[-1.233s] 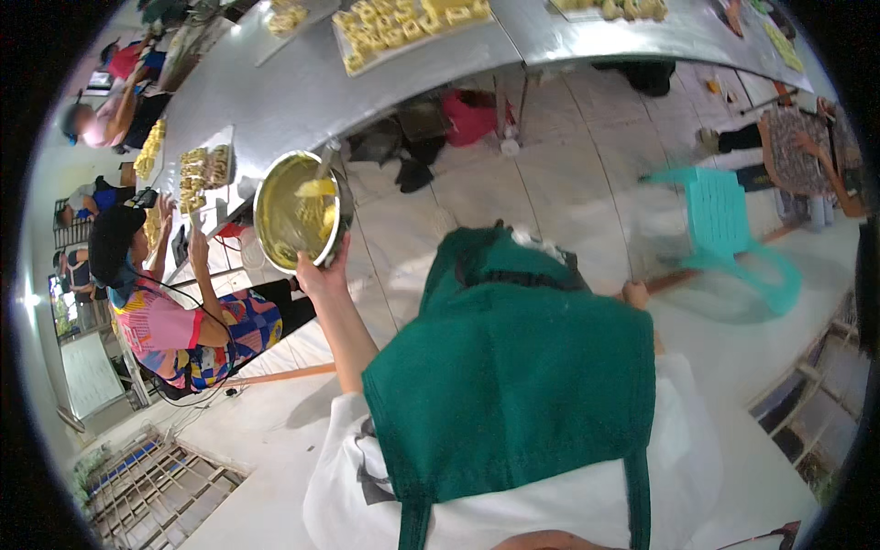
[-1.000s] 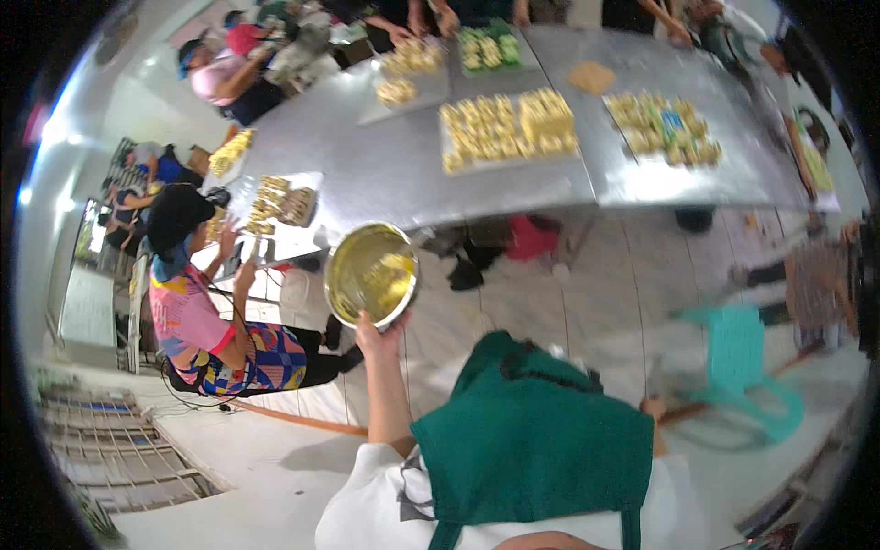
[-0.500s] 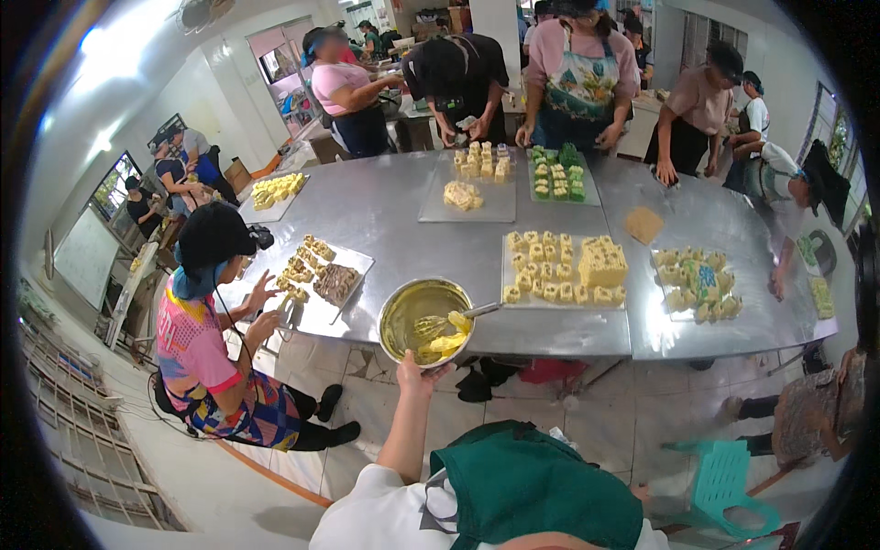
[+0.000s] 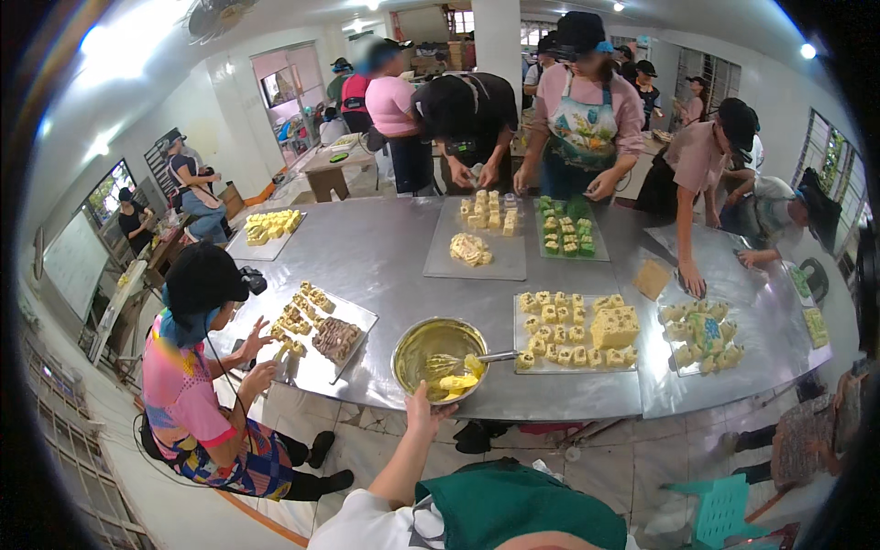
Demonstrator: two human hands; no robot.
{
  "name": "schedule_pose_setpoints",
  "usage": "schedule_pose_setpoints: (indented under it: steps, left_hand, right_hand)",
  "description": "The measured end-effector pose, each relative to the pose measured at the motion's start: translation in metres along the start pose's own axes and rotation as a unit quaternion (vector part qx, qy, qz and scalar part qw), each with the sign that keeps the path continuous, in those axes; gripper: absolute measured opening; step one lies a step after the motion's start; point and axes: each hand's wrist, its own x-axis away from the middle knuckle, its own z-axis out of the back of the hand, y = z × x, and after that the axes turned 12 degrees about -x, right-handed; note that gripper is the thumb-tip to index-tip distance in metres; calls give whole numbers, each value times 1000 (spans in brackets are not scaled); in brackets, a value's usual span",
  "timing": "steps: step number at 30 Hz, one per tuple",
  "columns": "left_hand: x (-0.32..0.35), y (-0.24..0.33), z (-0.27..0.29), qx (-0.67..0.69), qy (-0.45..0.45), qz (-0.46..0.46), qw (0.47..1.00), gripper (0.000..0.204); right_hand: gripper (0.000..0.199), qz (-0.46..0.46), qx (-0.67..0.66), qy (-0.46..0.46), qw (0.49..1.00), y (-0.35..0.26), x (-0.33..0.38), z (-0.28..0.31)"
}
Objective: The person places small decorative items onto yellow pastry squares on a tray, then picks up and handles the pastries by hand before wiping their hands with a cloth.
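Observation:
My left hand point(image 4: 425, 412) grips the near rim of a round metal mixing bowl point(image 4: 408, 344), thumb over the edge and fingers underneath. The bowl is at the near edge of the steel table. Inside lies a metal whisk point(image 4: 442, 363), clogged with thick yellow cream point(image 4: 458, 383); its handle rests over the right rim and points right. A thin yellow-green coating covers the bowl's inner wall. My right hand is out of view.
The steel table point(image 4: 568, 394) bears boards of cut cakes: a brown-topped block point(image 4: 337, 339) at left, a yellow block point(image 4: 614, 327) at right, green pieces point(image 4: 568, 229) behind. Co-workers stand around it, one close at left point(image 4: 197, 367). A green chair point(image 4: 724, 509) is at lower right.
The view has tilted up, so the table and bowl appear lower. My left hand keeps its grip on the bowl. At the back, a person in pink has turned away.

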Motion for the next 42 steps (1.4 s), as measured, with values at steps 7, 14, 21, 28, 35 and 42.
schedule_pose_setpoints:
  steps: [7, 14, 21, 28, 35, 42]
  left_hand:
    - [0, 11, 17, -5, -26, 24, 999, 52]
    - [5, 2, 18, 5, 32, 38, 999, 58]
    - [13, -15, 5, 1, 17, 27, 999, 62]
    - [2, -4, -17, 33, 44, 26, 998, 62]
    - [-1, -5, -26, 69, 19, 9, 997, 49]
    - [-2, -15, -22, 76, 70, -11, 995, 46]
  right_hand:
    - [56, 13, 149, -55, 987, -106, 35, 16]
    - [65, 31, 135, -113, 984, -117, -9, 9]
    - [66, 53, 25, -59, 997, -113, -15, 15]
    - [56, 150, 403, -217, 876, -91, -78, 13]
    - [53, 27, 141, -93, 985, -121, -19, 43]
    - [63, 24, 126, -151, 980, -100, -68, 42]
